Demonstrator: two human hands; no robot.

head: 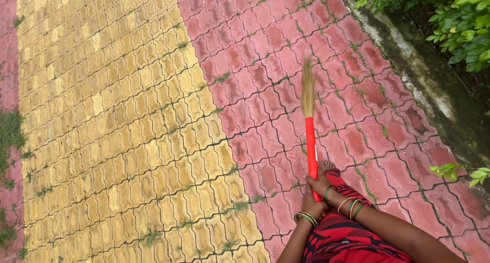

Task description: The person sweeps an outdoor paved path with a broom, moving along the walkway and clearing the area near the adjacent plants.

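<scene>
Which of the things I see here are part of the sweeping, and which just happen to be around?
In use:
broom, red handle, straw head
left hand and right hand, both gripping the handle
red paving under the straw head

Just there:
yellow paving
kerb
bushes
grass tufts

Red paving [265, 79] beside yellow paving [112, 115], mossy kerb [429, 74], green shrubs [459, 18].

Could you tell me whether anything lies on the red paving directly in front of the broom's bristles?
Nothing visible does. Both hands grip the broom, and the red pavers ahead of its bristles show only grass tufts in the joints.
</scene>
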